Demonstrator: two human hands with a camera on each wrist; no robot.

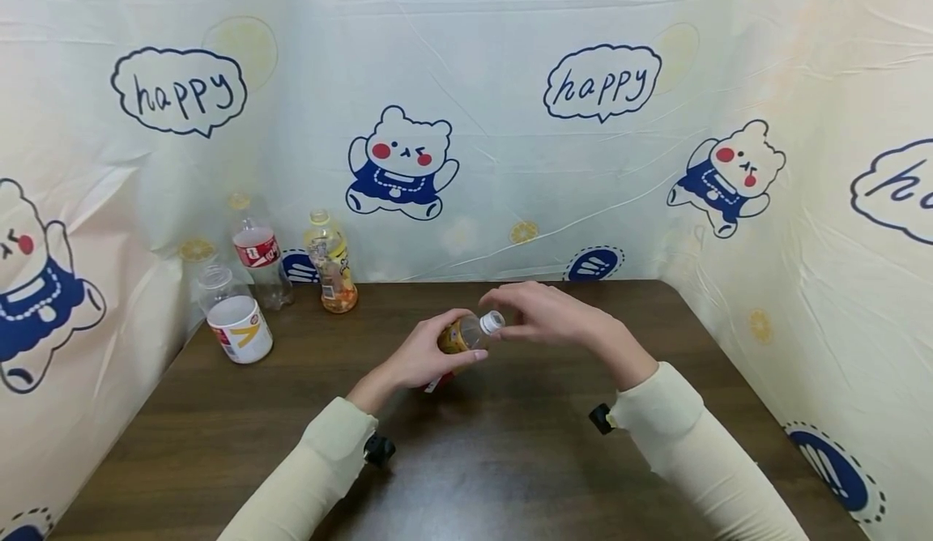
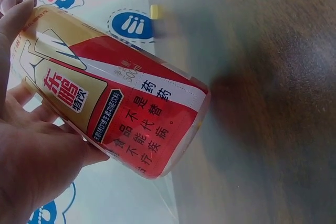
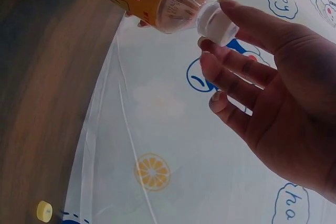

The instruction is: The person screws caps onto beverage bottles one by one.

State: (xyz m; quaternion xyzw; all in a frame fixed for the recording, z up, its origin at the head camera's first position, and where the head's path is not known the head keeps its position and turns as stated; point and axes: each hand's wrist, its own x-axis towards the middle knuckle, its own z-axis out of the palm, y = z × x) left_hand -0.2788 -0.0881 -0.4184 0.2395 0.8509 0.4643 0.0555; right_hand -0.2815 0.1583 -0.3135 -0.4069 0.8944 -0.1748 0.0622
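Observation:
A plastic drink bottle (image 1: 461, 337) with a yellow and red label is held tilted above the table, its neck pointing up and to the right. My left hand (image 1: 430, 352) grips it round the body, and in the left wrist view the label (image 2: 105, 93) faces the camera. At the mouth sits a white bottle cap (image 3: 216, 23). My right hand (image 1: 545, 314) pinches this cap between thumb and forefinger, while the other fingers stand loosely bent below it in the right wrist view. The bottle's base hangs free of the tabletop.
Back left on the brown table (image 1: 248, 436) stand a wide jar (image 1: 240, 326) with a white lower part, a clear bottle (image 1: 261, 257) with a red label, and a yellow-labelled bottle (image 1: 331, 266). A yellow cap (image 3: 44, 211) lies near the patterned wall cloth (image 1: 503, 120).

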